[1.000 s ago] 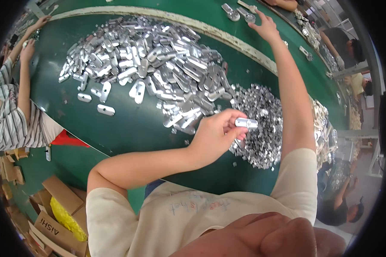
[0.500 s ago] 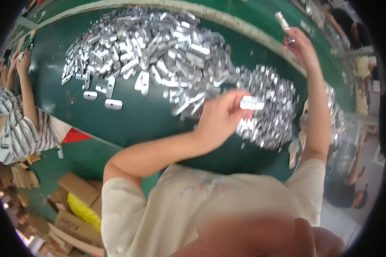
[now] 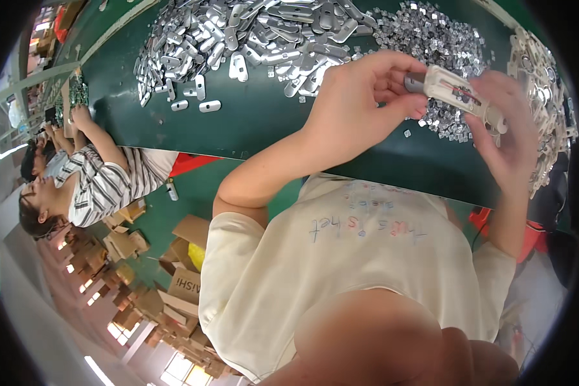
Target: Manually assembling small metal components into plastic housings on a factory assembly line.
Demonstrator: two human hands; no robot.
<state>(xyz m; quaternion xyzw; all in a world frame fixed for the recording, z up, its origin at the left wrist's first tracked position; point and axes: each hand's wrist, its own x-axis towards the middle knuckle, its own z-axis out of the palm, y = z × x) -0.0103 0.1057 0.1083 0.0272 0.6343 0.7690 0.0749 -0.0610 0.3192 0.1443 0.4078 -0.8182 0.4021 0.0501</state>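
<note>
My left hand [image 3: 370, 106] pinches a small silver metal piece [image 3: 415, 82] at the near-left end of a long white plastic housing [image 3: 449, 82]. Whether the metal piece is seated on the housing or only touches it, I cannot tell. My right hand [image 3: 511, 122] grips the other end of the housing between thumb and fingers. Dark and reddish bits, perhaps thin wires, show inside the housing's open side. Both hands are raised over the table's right part, just in front of a heap of small shiny square pieces [image 3: 424, 32].
A big heap of oblong silver plates with holes [image 3: 283, 35] spreads over the green table [image 3: 174, 132]. White housings [image 3: 543, 96] are piled at the right edge. A co-worker in a striped shirt [image 3: 119, 174] sits at the left. Cardboard boxes [image 3: 186, 283] stand on the floor.
My right hand has come down and inward with the white housing. My left hand has moved right with the metal piece, and the two parts now meet. The view has shifted too.
</note>
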